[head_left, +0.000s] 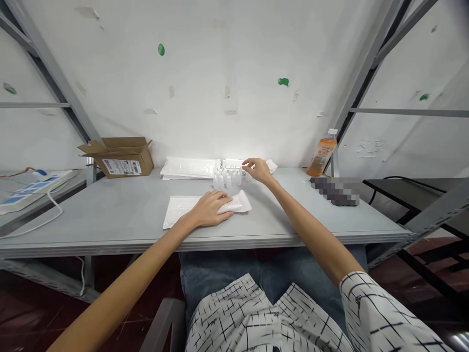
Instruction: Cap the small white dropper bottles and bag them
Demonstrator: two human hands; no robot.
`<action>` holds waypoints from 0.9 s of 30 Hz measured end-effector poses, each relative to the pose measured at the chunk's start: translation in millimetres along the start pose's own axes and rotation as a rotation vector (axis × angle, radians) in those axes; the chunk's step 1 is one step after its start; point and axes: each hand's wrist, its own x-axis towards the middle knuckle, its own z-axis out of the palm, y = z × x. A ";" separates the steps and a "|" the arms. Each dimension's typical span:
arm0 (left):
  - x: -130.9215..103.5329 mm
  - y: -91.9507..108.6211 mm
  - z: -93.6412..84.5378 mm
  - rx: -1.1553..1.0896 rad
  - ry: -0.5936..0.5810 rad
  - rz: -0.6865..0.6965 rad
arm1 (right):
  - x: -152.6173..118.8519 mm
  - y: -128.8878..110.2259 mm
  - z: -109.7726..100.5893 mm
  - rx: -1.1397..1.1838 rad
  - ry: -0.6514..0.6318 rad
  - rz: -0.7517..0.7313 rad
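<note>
My left hand [212, 208] rests over a white padded mailer [179, 208] lying near the table's front edge. Its thumb and fingers are closed about the mailer's raised right end [240, 201]. What is inside the mailer cannot be seen. Farther back, my right hand [257, 170] hovers at the right side of a cluster of small white blocks [227, 180], which have thin prongs on top like plug adapters. Its thumb and forefinger are bent with a small gap between them, and nothing shows in it.
Behind the blocks lie flat white mailers [192, 167] against the wall. An open cardboard box [124, 159] stands at the back left, a bottle of orange drink [322, 154] at the back right. Near it is a blurred dark object [335, 190]. A power strip [36, 188] sits far left.
</note>
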 end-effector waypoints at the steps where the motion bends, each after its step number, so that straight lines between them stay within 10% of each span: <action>1: -0.5 0.2 0.7 0.030 -0.007 0.014 | 1.8 1.0 5.4 -0.047 0.010 -0.006; 19: -3.5 1.9 3.5 0.109 0.018 0.033 | -2.9 -8.7 14.8 -0.157 -0.037 -0.089; 27: 0.9 3.2 -2.3 -0.030 0.060 -0.019 | -33.4 -11.4 -44.0 0.346 -0.018 -0.075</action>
